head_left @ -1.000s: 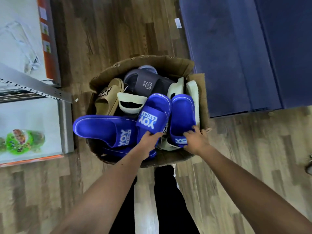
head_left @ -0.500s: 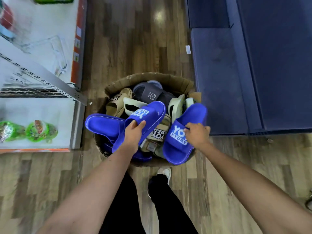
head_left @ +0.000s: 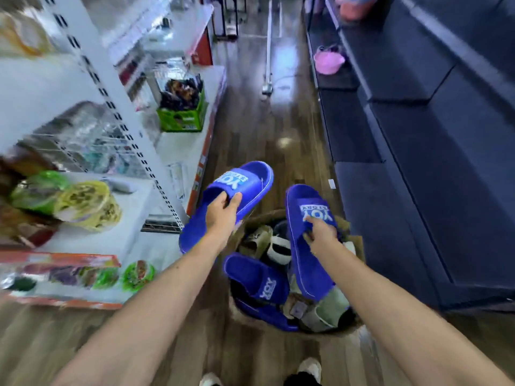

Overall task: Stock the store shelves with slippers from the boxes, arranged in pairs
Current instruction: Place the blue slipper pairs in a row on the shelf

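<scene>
My left hand [head_left: 223, 213] grips one blue slipper [head_left: 242, 188] with white "YOY STORY" lettering, lifted above and left of the box. In my right hand [head_left: 320, 235] is a matching blue slipper [head_left: 303, 246], held over the box with its toe pointing away. The cardboard box [head_left: 354, 327] stands on the floor between my arms. Inside it lie another blue slipper [head_left: 256, 277] and several beige, cream and dark slippers [head_left: 267, 240].
White store shelving [head_left: 133, 151] with packaged goods runs along the left, a green carton [head_left: 181, 118] on its low shelf. Dark blue shelves [head_left: 418, 151] line the right, holding a pink basket [head_left: 328, 61]. The wood-floor aisle [head_left: 278, 129] stretches ahead. My feet [head_left: 309, 369] are below.
Both hands have lifted the two blue slippers out of the box. The view has tilted up from the box to the aisle and shelves.
</scene>
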`<action>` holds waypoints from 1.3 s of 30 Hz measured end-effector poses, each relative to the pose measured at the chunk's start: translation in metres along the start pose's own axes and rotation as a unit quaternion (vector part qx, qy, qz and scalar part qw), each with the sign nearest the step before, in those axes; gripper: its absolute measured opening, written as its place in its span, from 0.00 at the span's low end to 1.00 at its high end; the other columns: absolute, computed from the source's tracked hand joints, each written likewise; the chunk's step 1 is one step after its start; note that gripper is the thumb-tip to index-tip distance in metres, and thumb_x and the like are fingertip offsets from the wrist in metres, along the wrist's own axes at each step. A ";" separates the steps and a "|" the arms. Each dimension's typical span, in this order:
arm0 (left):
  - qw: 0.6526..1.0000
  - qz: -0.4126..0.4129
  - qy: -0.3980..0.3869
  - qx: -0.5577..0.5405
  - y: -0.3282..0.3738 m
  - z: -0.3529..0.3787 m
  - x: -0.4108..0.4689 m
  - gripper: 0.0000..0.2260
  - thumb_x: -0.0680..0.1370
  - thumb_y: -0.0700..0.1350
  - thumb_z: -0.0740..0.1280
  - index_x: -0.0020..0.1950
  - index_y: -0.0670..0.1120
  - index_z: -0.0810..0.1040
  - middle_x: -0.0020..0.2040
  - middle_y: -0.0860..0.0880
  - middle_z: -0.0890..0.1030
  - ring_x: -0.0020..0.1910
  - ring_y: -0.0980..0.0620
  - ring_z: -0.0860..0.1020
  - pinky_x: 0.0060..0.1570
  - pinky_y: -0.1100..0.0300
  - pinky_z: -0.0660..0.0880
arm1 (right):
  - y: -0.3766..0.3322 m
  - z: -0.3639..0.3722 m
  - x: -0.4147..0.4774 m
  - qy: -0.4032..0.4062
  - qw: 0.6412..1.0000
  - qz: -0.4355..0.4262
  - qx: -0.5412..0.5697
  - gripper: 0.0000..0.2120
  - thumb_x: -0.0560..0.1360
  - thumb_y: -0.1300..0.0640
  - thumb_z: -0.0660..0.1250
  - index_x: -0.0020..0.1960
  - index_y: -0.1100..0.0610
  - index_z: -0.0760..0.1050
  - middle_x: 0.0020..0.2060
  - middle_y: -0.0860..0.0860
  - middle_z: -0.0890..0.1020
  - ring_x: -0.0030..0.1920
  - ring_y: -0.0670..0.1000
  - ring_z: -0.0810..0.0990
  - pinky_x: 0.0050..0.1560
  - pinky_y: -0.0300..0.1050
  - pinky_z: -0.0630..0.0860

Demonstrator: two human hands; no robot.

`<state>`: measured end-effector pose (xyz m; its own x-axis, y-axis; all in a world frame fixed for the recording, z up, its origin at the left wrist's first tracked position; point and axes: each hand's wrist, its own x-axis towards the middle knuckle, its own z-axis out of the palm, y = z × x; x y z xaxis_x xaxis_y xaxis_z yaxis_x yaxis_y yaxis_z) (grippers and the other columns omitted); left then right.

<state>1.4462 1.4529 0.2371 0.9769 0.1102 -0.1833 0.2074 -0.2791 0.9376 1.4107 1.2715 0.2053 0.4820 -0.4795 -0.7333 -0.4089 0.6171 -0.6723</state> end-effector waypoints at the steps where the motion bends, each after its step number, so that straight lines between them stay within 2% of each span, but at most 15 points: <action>1: 1.000 0.014 -0.002 0.024 0.005 -0.017 0.002 0.07 0.79 0.45 0.62 0.45 0.43 0.75 0.41 0.49 0.76 0.39 0.51 0.72 0.33 0.63 0.64 | -0.002 0.020 -0.017 -0.013 0.999 0.004 0.049 0.14 0.73 0.64 0.66 0.57 0.55 0.68 0.50 0.55 0.74 0.36 0.47 0.73 0.28 0.37 0.74; 4: 0.995 0.048 -0.033 0.084 0.015 -0.072 0.009 0.09 0.79 0.46 0.61 0.53 0.42 0.74 0.50 0.47 0.79 0.49 0.47 0.74 0.45 0.61 0.66 | 0.008 0.076 -0.070 -0.074 0.992 -0.053 0.083 0.07 0.76 0.63 0.61 0.54 0.56 0.68 0.47 0.52 0.75 0.39 0.47 0.75 0.37 0.38 0.75; 7: 0.989 0.036 -0.061 0.130 0.020 -0.080 0.018 0.08 0.78 0.46 0.61 0.52 0.41 0.71 0.59 0.45 0.77 0.55 0.45 0.74 0.50 0.58 0.67 | 0.008 0.095 -0.088 -0.108 0.983 -0.147 -0.034 0.09 0.77 0.62 0.60 0.56 0.56 0.66 0.46 0.51 0.75 0.43 0.49 0.76 0.42 0.41 0.72; 10: 0.979 0.053 -0.085 0.176 0.030 -0.083 0.031 0.15 0.79 0.47 0.61 0.60 0.38 0.70 0.68 0.42 0.72 0.66 0.44 0.70 0.61 0.55 0.66 | 0.001 0.099 -0.094 -0.120 0.952 -0.224 -0.170 0.14 0.76 0.62 0.60 0.62 0.60 0.67 0.52 0.53 0.75 0.50 0.52 0.73 0.48 0.41 0.70; 12: 0.970 0.090 -0.101 0.201 0.046 -0.074 0.045 0.17 0.79 0.47 0.62 0.63 0.37 0.69 0.69 0.41 0.71 0.68 0.43 0.69 0.63 0.54 0.65 | -0.014 0.100 -0.094 -0.105 0.915 -0.286 -0.266 0.15 0.76 0.61 0.60 0.63 0.61 0.66 0.57 0.56 0.75 0.54 0.55 0.73 0.53 0.45 0.70; 15: 0.955 0.140 -0.135 0.225 0.074 -0.045 0.059 0.20 0.79 0.46 0.61 0.67 0.38 0.66 0.70 0.42 0.69 0.68 0.43 0.69 0.64 0.56 0.64 | -0.039 0.098 -0.080 -0.049 0.832 -0.354 -0.424 0.20 0.76 0.59 0.60 0.66 0.62 0.62 0.64 0.62 0.70 0.64 0.61 0.68 0.64 0.51 0.65; 18: 0.917 0.216 -0.179 0.284 0.094 -0.006 0.073 0.17 0.79 0.47 0.61 0.64 0.39 0.67 0.68 0.41 0.72 0.65 0.40 0.71 0.62 0.52 0.68 | -0.071 0.089 -0.067 0.005 0.783 -0.371 -0.500 0.21 0.77 0.58 0.59 0.67 0.65 0.58 0.65 0.63 0.69 0.67 0.62 0.64 0.65 0.51 0.61; 21: 0.883 0.276 -0.213 0.315 0.119 0.041 0.086 0.19 0.79 0.47 0.61 0.66 0.39 0.65 0.67 0.40 0.73 0.64 0.39 0.71 0.62 0.48 0.68 | -0.111 0.066 -0.049 0.045 0.764 -0.378 -0.521 0.20 0.76 0.59 0.60 0.63 0.65 0.59 0.63 0.65 0.70 0.65 0.63 0.67 0.62 0.51 0.64; 27: 0.804 0.380 -0.294 0.350 0.181 0.146 0.093 0.21 0.78 0.46 0.60 0.69 0.39 0.63 0.63 0.37 0.74 0.62 0.38 0.73 0.60 0.50 0.69 | -0.180 -0.015 -0.018 0.096 0.745 -0.366 -0.550 0.21 0.75 0.59 0.62 0.62 0.68 0.60 0.63 0.67 0.67 0.64 0.64 0.67 0.62 0.51 0.65; 30: 0.756 0.426 -0.351 0.351 0.206 0.195 0.082 0.19 0.79 0.45 0.59 0.67 0.39 0.65 0.63 0.39 0.75 0.61 0.39 0.73 0.58 0.52 0.68 | -0.200 -0.060 -0.020 0.127 0.750 -0.337 -0.555 0.22 0.75 0.57 0.62 0.63 0.67 0.60 0.65 0.66 0.66 0.65 0.62 0.65 0.63 0.49 0.65; 34: 0.704 0.479 -0.420 0.314 0.242 0.254 0.060 0.19 0.79 0.42 0.59 0.69 0.39 0.64 0.64 0.40 0.75 0.61 0.41 0.73 0.59 0.55 0.67 | -0.227 -0.116 -0.031 0.217 0.746 -0.325 -0.539 0.22 0.77 0.56 0.61 0.63 0.68 0.60 0.63 0.65 0.67 0.63 0.61 0.67 0.61 0.48 0.64; 39: 0.625 0.557 -0.480 0.260 0.286 0.319 0.031 0.17 0.79 0.41 0.59 0.67 0.39 0.66 0.62 0.41 0.76 0.59 0.42 0.74 0.54 0.58 0.66 | -0.261 -0.162 -0.035 0.349 0.721 -0.334 -0.497 0.27 0.76 0.56 0.62 0.68 0.68 0.56 0.67 0.63 0.65 0.68 0.61 0.64 0.68 0.53 0.61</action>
<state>1.5521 1.0724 0.4050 0.0585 -0.9834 0.1720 -0.8854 0.0285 0.4640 1.3747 1.0259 0.3902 0.4632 -0.8740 0.1472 -0.7868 -0.4819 -0.3857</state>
